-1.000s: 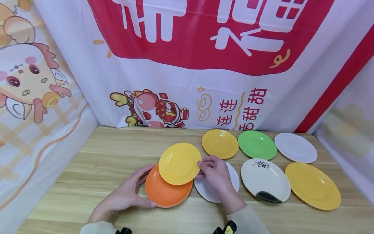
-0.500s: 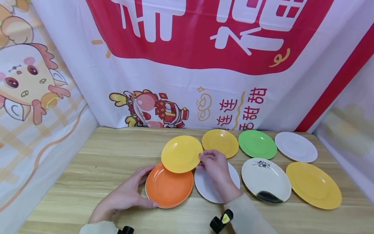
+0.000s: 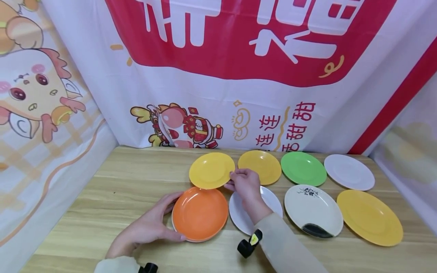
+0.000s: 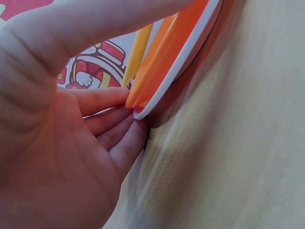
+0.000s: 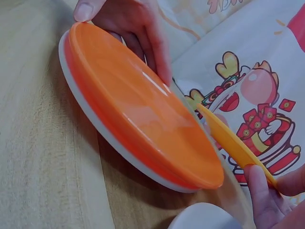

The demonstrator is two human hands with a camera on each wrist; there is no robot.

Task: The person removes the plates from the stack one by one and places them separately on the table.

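Note:
My right hand (image 3: 246,185) pinches the right edge of a yellow plate (image 3: 211,170), raised behind an orange plate (image 3: 199,214). The right wrist view shows this yellow plate (image 5: 231,143) nearly edge-on, with thumb and fingers at its rim. The orange plate tops a small stack; a white rim (image 5: 119,162) shows at the bottom, with a redder-orange layer between. My left hand (image 3: 150,223) holds the stack's left side, fingers on the far edge and thumb on the near edge. In the left wrist view, fingertips (image 4: 131,136) touch the stacked rims.
Under my right forearm lies a white plate (image 3: 239,216). Rightward are a patterned plate (image 3: 314,212) with a black patch and a large yellow plate (image 3: 370,218). The back row has a darker yellow plate (image 3: 261,167), a green plate (image 3: 302,168) and a white plate (image 3: 348,172).
My right hand has moved the yellow plate backward, off the orange plate, uncovering the orange plate's surface. My left hand stays at the stack.

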